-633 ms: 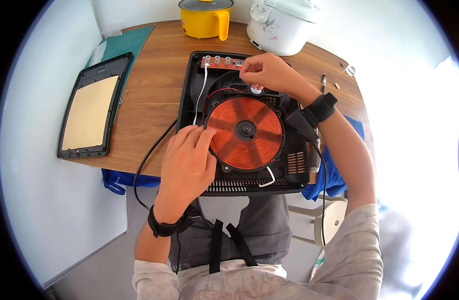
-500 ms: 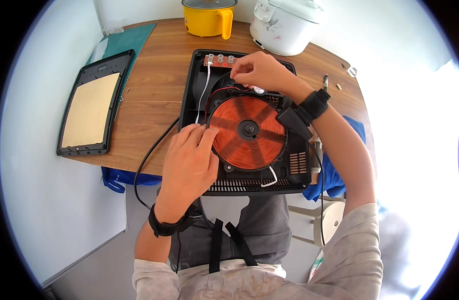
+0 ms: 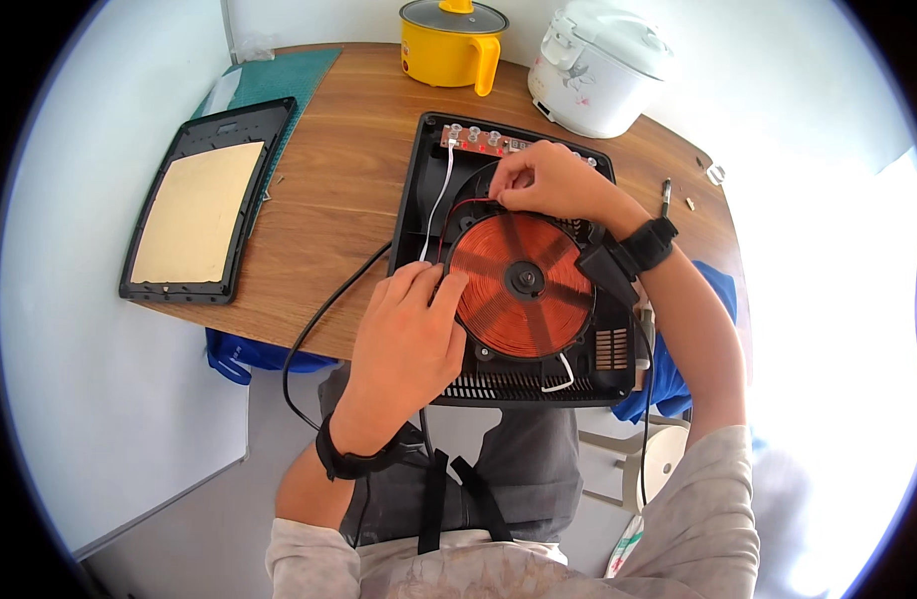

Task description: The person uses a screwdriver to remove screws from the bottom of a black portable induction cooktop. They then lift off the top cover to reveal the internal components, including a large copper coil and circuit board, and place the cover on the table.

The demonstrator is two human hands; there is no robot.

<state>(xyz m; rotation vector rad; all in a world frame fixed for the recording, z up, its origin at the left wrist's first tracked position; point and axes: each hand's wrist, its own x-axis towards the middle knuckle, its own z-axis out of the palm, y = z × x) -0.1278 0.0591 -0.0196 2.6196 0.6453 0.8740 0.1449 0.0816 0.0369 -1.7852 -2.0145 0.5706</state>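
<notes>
An opened induction cooker base (image 3: pixel 403 215), a black plastic housing, lies at the table's front edge. Inside it sits a round copper induction coil (image 3: pixel 528 324) with a dark hub. My left hand (image 3: pixel 403 324) grips the coil's left edge, its fingers bent; some fingertips are hidden. Above the coil, my right hand (image 3: pixel 548 182) is closed in a pinch where a thin red wire (image 3: pixel 463 205) ends at the fingertips. A white cable (image 3: pixel 438 205) runs from the red circuit board (image 3: pixel 478 140) at the back down toward my left fingers. A white lead (image 3: pixel 560 377) sticks out below the coil.
To the left, a black cover panel (image 3: pixel 194 215) leans over a green cutting mat (image 3: pixel 304 75). A yellow pot (image 3: pixel 443 60) and white rice cooker (image 3: pixel 598 75) stand at the back. Small parts (image 3: pixel 690 204) lie at right. A black cord (image 3: pixel 313 324) hangs over the front edge.
The whole view has shifted, so the scene sits slightly lower and further right. Both hands keep nearly the same places on the cooker, the right fingertips still above the coil.
</notes>
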